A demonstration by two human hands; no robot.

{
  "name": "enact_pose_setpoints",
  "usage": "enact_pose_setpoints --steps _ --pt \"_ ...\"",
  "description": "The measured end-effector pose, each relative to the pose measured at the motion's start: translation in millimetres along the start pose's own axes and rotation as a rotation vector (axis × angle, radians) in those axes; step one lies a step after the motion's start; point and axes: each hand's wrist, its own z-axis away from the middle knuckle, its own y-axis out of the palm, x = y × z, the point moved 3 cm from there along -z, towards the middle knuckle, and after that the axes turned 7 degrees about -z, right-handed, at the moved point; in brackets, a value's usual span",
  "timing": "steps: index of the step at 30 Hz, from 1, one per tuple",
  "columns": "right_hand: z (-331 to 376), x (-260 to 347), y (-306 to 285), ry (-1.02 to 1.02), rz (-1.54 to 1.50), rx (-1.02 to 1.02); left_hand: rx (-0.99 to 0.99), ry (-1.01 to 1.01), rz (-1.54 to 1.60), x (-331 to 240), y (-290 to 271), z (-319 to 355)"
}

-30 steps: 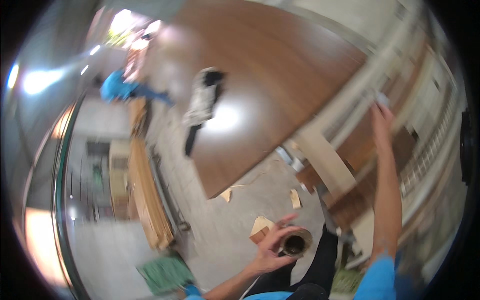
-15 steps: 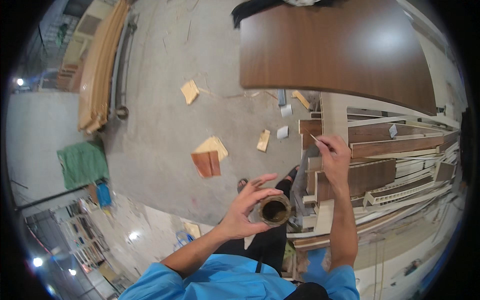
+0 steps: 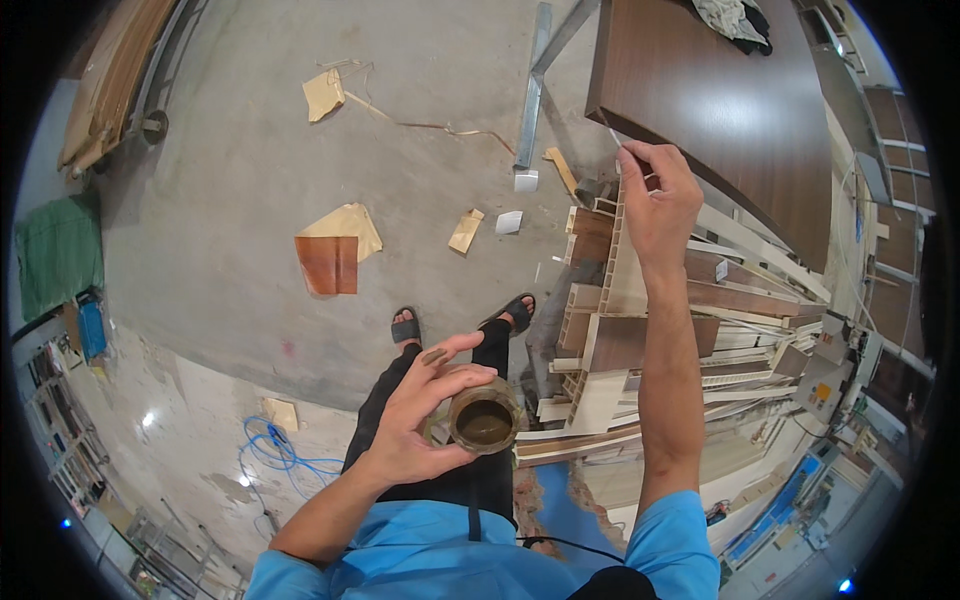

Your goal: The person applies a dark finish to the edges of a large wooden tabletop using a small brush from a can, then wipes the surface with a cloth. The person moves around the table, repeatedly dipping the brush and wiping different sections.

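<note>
My left hand [image 3: 412, 425] is wrapped round an open round jar [image 3: 486, 418], its mouth facing up and brown stuff inside. Brown smears mark a finger of that hand. Held out at the upper right, my right hand [image 3: 660, 205] pinches a thin pale stick-like tool [image 3: 614, 135]. The tool's tip reaches the near left corner of a dark brown wood-grain panel [image 3: 715, 110]; whether it touches cannot be made out. The panel lies raised, with a grey metal leg [image 3: 531, 110] showing beside it.
Panel offcuts and strips [image 3: 650, 345] are heaped below the panel at right. Cardboard pieces [image 3: 463, 231] and a reddish-brown sheet [image 3: 327, 264] lie on the concrete floor. A blue cable [image 3: 275, 448] coils at lower left. Crumpled cloth [image 3: 735, 20] rests on the panel.
My right hand has moved up, away from the offcuts, to the panel's corner with the tool. My left hand still holds the jar. The view has shifted, bringing my feet into sight.
</note>
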Motion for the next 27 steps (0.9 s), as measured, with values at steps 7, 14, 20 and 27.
enact_pose_setpoints --steps 7,14,20,27 --pt "10 -9 25 0.052 0.04 0.023 -0.014 -0.039 0.052 20 -19 10" --pt "20 -9 39 0.101 0.032 -0.027 0.024 0.007 0.055 29 -20 13" --pt "17 -5 38 0.065 0.093 -0.062 0.032 0.0 0.042 32 -30 20" --pt "14 -3 45 -0.005 0.116 -0.09 0.01 0.021 0.059 38 -42 23"
